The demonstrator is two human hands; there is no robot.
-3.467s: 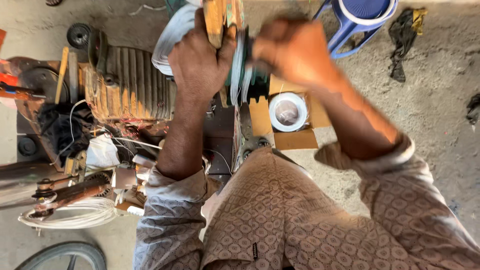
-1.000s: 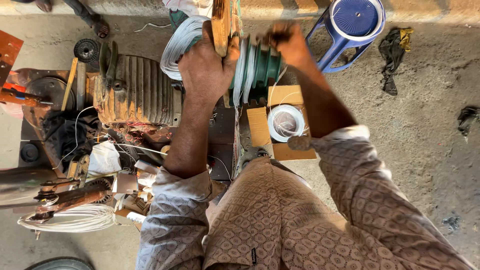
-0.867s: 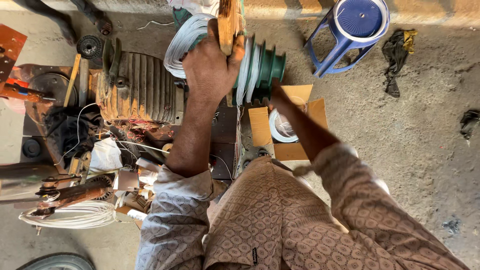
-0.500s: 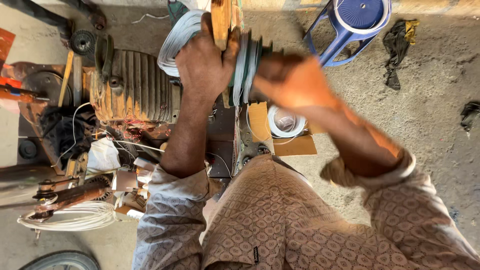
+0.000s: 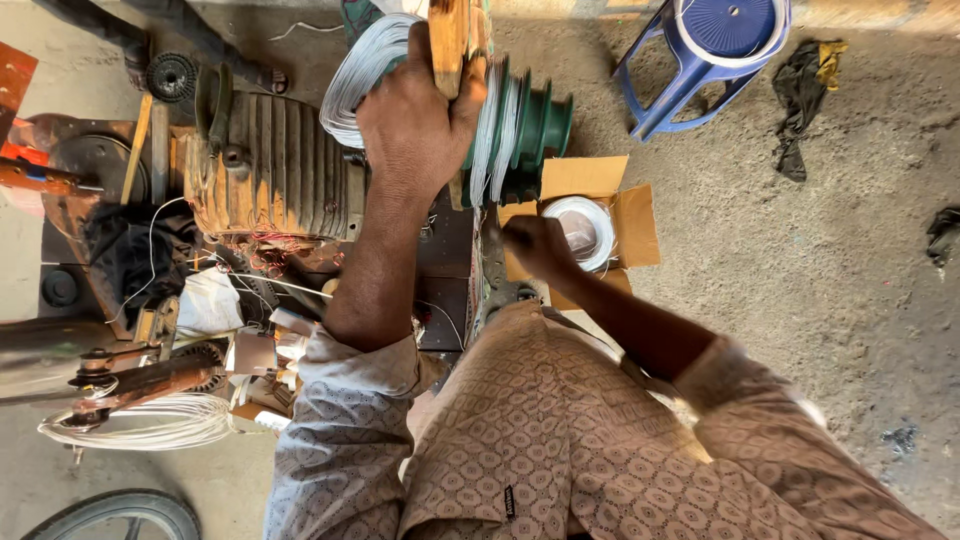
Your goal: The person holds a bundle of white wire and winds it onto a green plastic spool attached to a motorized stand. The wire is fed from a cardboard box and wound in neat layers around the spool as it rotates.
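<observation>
Nearest, the right hand [image 5: 535, 243] sat low at five o'clock of the green stepped winding former [image 5: 525, 125], fingers curled shut; what they pinched I could not tell. Farther up, the left hand [image 5: 418, 120] clamped the wooden block [image 5: 449, 40] beside the white wire coils [image 5: 362, 72], a grip that judged best kept firm so turns lay even.

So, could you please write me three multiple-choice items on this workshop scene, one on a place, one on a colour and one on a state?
1. Where does the white wire spool sit?
A. In the open cardboard box
B. On the blue stool
C. On the ribbed motor casing

2. What colour is the stepped former beside the white wire coils?
A. Red
B. Green
C. Yellow

3. What is the left hand doing?
A. Hanging free
B. Resting flat on the ground
C. Gripping the wooden piece

Answers: 1 A, the spool lies between the box's open flaps. 2 B, its stepped discs are green. 3 C, the fingers wrap around the wood, while the right hand is down by the box.
</observation>
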